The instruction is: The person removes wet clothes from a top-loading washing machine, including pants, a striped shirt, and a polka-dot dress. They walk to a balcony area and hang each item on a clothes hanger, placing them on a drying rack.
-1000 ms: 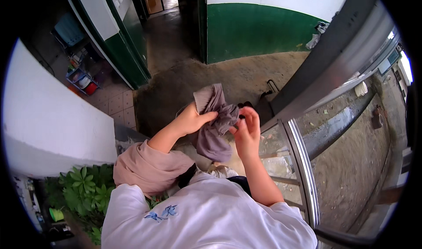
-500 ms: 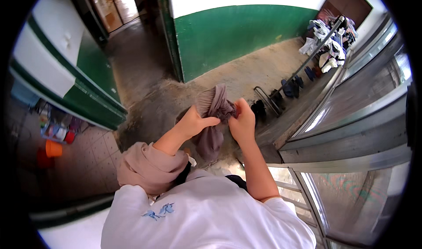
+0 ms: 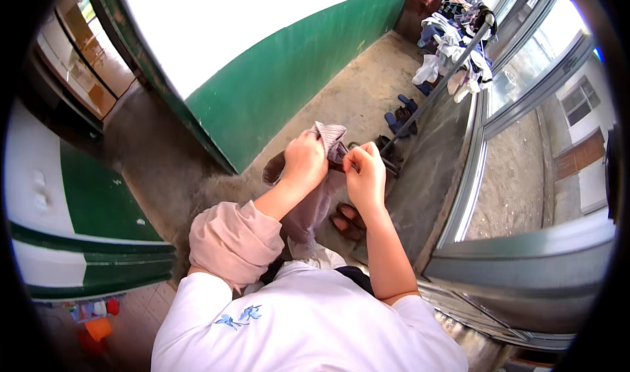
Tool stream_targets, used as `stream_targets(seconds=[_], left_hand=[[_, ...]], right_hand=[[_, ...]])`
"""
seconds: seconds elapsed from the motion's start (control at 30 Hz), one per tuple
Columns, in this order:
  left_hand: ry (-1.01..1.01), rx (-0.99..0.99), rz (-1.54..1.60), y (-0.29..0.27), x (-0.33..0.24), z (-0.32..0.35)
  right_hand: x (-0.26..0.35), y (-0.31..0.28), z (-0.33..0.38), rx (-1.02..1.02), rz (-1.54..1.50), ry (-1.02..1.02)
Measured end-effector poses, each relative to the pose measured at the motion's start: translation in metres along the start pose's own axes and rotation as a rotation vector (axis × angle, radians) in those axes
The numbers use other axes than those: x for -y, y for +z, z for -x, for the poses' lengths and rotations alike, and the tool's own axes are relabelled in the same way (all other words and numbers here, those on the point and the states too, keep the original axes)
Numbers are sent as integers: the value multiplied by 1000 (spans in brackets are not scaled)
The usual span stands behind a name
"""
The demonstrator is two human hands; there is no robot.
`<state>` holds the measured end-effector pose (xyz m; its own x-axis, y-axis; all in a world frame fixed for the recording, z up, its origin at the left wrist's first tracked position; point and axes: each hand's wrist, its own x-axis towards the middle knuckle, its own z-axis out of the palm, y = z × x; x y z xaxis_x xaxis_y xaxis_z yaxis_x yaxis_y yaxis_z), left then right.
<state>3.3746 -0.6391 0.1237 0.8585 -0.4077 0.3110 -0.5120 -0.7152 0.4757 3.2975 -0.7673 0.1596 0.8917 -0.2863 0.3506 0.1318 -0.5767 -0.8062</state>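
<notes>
Both of my hands hold a greyish-mauve garment (image 3: 314, 204) in front of my chest. My left hand (image 3: 304, 162) grips its ribbed upper edge, fingers closed over the cloth. My right hand (image 3: 365, 175) pinches the same cloth just to the right, the two hands nearly touching. The rest of the garment hangs down between my forearms. A pink rolled-up sleeve (image 3: 230, 240) covers my left upper arm.
A green and white wall (image 3: 275, 96) runs ahead on the left. A rail with hanging laundry (image 3: 453, 37) stands at the far right by a window frame (image 3: 472, 175). Several sandals (image 3: 401, 117) lie on the concrete floor; brown slippers (image 3: 346, 218) are below my hands.
My view has swung to the right along the corridor, bringing the laundry rail and window into sight. My hands have drawn closer together on the garment, bunching its top edge.
</notes>
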Motion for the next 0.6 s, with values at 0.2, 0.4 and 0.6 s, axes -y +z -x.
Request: stream_targets(seconds=[0.2,0.4,0.6], left_hand=[[-299,571,1212,-44,58,-152],[-110,703,1007,0,71,-277],[-133,810,1192,30,97,-429]], right_hand=[[-83,10,-112,67,551,-226],[-129,25,-242,338,1091,56],[-165,25,-373,845,589,92]])
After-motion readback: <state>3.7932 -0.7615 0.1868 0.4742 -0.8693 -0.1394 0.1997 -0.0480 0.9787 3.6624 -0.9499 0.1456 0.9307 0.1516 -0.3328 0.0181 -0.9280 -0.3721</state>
